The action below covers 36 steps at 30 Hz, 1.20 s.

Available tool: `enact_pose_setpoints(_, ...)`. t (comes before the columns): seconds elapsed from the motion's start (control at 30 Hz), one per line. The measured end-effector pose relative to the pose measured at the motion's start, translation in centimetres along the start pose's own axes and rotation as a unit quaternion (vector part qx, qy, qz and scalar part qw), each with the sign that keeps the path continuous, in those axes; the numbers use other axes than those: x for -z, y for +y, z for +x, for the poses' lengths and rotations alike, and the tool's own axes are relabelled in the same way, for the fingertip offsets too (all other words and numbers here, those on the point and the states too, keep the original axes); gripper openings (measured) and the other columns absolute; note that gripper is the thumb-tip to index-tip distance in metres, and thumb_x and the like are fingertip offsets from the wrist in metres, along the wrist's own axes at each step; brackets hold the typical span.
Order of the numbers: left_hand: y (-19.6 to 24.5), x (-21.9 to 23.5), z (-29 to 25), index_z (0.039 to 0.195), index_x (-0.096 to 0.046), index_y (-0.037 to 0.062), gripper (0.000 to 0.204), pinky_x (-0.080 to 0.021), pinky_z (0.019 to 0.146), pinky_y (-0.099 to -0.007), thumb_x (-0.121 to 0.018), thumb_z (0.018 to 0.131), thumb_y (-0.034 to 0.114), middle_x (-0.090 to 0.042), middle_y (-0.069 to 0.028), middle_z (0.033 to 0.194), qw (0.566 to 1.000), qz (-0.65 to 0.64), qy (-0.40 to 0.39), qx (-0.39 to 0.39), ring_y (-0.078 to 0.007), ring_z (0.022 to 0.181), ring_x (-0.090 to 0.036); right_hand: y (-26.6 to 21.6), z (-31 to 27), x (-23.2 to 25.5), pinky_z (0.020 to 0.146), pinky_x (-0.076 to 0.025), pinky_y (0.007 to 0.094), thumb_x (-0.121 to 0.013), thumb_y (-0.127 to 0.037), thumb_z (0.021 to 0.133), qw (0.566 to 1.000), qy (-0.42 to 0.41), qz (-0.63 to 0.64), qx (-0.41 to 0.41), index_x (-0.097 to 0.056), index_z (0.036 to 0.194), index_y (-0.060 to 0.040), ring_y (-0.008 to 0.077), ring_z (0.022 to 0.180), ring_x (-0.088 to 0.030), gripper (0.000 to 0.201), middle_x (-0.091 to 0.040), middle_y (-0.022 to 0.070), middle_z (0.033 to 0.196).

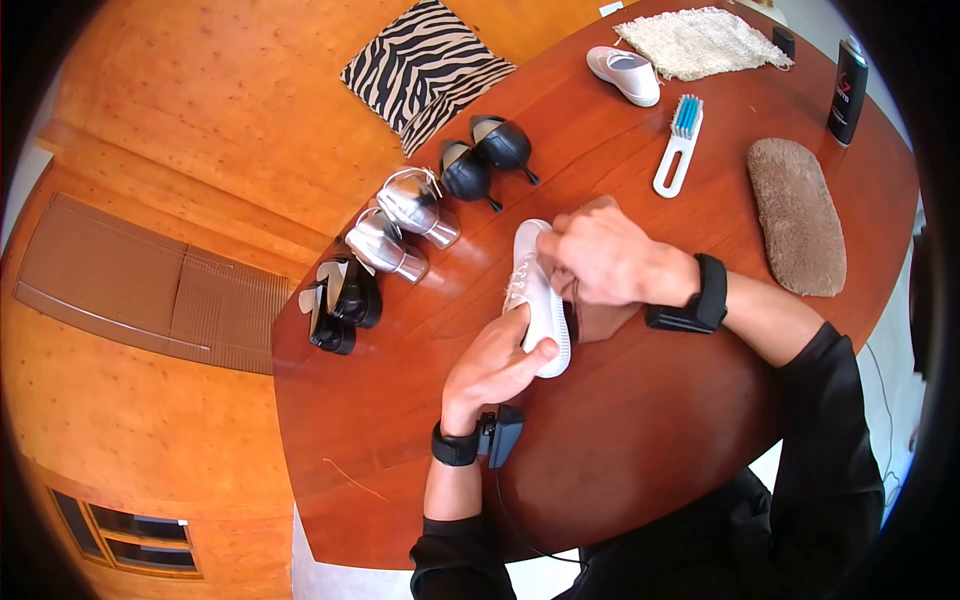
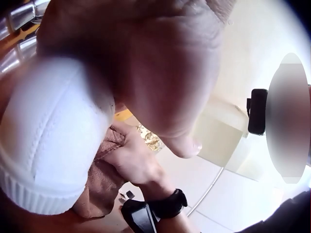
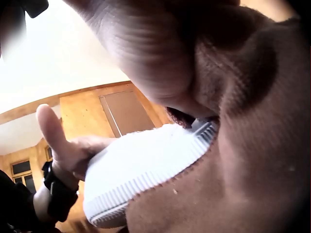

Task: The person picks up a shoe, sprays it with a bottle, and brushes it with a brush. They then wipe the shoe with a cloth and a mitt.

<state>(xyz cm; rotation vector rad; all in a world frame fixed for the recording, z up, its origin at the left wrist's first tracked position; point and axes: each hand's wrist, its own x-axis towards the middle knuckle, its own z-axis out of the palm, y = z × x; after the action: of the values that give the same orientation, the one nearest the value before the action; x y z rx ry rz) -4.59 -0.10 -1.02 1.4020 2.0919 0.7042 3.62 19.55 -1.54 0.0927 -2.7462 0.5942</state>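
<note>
Where one side braces, the other meets it

While the left grip (image 1: 490,370) apparently steadies the white, rib-soled shoe (image 1: 545,325) from its mouth, thumb straight, its finger curl cannot be told. The right grip (image 1: 610,255), curled closed on soft brown cloth (image 1: 600,322), meets the toe. Beyond, on the glossy bench (image 1: 650,400), the bristled brush (image 1: 687,118) lies handy; silver heels (image 1: 415,205) stand aside.

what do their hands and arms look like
Left hand and right hand are bare. Black straps circle both wrists, each with a dark boxy device; a thin dark cable trails from the left one. Black sleeves stop on the forearms.
</note>
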Motion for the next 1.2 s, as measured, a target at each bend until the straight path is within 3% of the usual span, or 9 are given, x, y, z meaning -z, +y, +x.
enact_pose_setpoints(0.13, -0.6, 0.3, 0.0, 0.11, -0.047, -0.0051, 0.082, -0.044, 0.077, -0.0381, -0.022, 0.087, 0.07, -0.058, -0.0186, 0.09, 0.994, -0.097, 0.009, -0.042, -0.0329, 0.085, -0.057, -2.9, -1.0, 1.3, 0.056, -0.047, 0.0418, -0.066, -0.011, 0.065, 0.978, -0.141, 0.121, 0.099, -0.06, 0.077, -0.006, 0.0315, 0.069, -0.061, 0.014, -0.062, 0.0098, 0.075)
enact_pose_setpoints(0.2, -1.9, 0.1, -0.3, 0.116, -0.044, -0.0054, 0.086, -0.042, 0.08, -0.0348, -0.012, 0.087, 0.069, -0.056, -0.0193, 0.095, 0.995, -0.084, 0.061, -0.01, -0.0307, 0.089, -0.054, -3.6, -1.5, 1.2, 0.056, -0.047, 0.0414, -0.067, -0.01, 0.064, 0.961, -0.16, 0.163, 0.153, -0.061, 0.075, -0.0061, 0.0314, 0.068, -0.061, 0.013, -0.062, 0.0092, 0.073)
enact_pose_setpoints(0.23, -0.4, 0.8, -0.4, 0.118, -0.043, -0.0055, 0.091, -0.041, 0.083, -0.033, -0.005, 0.086, 0.07, -0.054, -0.0192, 0.099, 0.996, -0.087, 0.011, 0.023, -0.0296, 0.091, -0.051, -4.0, -1.8, 1.3, 0.056, -0.047, 0.0414, -0.068, -0.01, 0.063, 0.959, -0.166, 0.167, 0.158, -0.061, 0.076, -0.0066, 0.0313, 0.068, -0.06, 0.015, -0.06, 0.0091, 0.072)
enact_pose_setpoints(0.37, -0.7, 0.8, -0.5, 0.117, -0.043, -0.0046, 0.092, -0.04, 0.083, -0.0345, -0.002, 0.085, 0.07, -0.053, -0.0171, 0.097, 0.996, -0.086, 0.019, 0.022, -0.0289, 0.089, -0.049, -3.9, -1.7, 1.4, 0.056, -0.047, 0.0417, -0.068, -0.012, 0.064, 0.96, -0.168, 0.156, 0.163, -0.061, 0.076, -0.0076, 0.0315, 0.068, -0.06, 0.015, -0.06, 0.0091, 0.072)
enact_pose_setpoints(0.73, 0.0, 0.6, -0.2, 0.139, -0.028, -0.0014, 0.097, -0.032, 0.101, -0.0334, -0.006, 0.082, 0.074, -0.047, -0.0165, 0.128, 0.985, -0.168, -0.031, -0.008, -0.0265, 0.116, -0.044, 1.9, 0.3, 0.2, 0.057, -0.047, 0.0426, -0.065, -0.009, 0.065, 0.998, 0.04, 0.007, -0.054, -0.059, 0.084, -0.0064, 0.0332, 0.071, -0.059, 0.021, -0.057, 0.0118, 0.078)
enact_pose_setpoints(0.93, -0.8, 0.8, -0.2, 0.137, -0.03, -0.002, 0.095, -0.029, 0.103, -0.0325, -0.006, 0.083, 0.073, -0.045, -0.0161, 0.13, 0.979, -0.192, -0.06, 0.013, -0.0264, 0.119, -0.042, -0.5, -0.4, 0.5, 0.057, -0.048, 0.0413, -0.061, -0.012, 0.068, 0.997, 0.039, 0.055, 0.038, -0.058, 0.081, -0.0053, 0.0318, 0.068, -0.061, 0.014, -0.06, 0.0131, 0.074)
enact_pose_setpoints(1.07, -1.1, 0.6, -0.1, 0.136, -0.031, -0.0013, 0.094, -0.028, 0.103, -0.0314, -0.005, 0.083, 0.073, -0.046, -0.0156, 0.128, 0.984, -0.178, -0.029, -0.01, -0.0257, 0.118, -0.042, -3.3, -1.4, 0.9, 0.057, -0.047, 0.0407, -0.065, -0.014, 0.066, 0.986, -0.1, 0.059, 0.117, -0.057, 0.077, -0.0055, 0.0282, 0.071, -0.059, 0.016, -0.056, 0.0104, 0.075)
enact_pose_setpoints(1.17, -0.9, 0.4, -0.3, 0.137, -0.03, -0.0007, 0.095, -0.029, 0.102, -0.0299, -0.003, 0.083, 0.073, -0.045, -0.0143, 0.127, 0.983, -0.18, 0.018, 0.042, -0.0238, 0.117, -0.043, -4.9, -2.4, 1.8, 0.056, -0.048, 0.0391, -0.065, -0.015, 0.067, 0.98, -0.094, 0.056, 0.169, -0.057, 0.078, -0.0026, 0.0273, 0.07, -0.059, 0.018, -0.056, 0.0112, 0.076)
enact_pose_setpoints(1.2, -0.5, 0.4, -0.2, 0.139, -0.025, -0.0014, 0.108, -0.031, 0.101, -0.03, -0.005, 0.072, 0.082, -0.045, -0.0123, 0.128, 0.969, -0.239, 0.023, 0.055, -0.0211, 0.118, -0.042, -5.0, -2.6, 1.6, 0.056, -0.048, 0.0391, -0.065, -0.015, 0.067, 0.98, -0.093, 0.056, 0.168, -0.057, 0.078, -0.0026, 0.0273, 0.07, -0.059, 0.018, -0.056, 0.0112, 0.076)
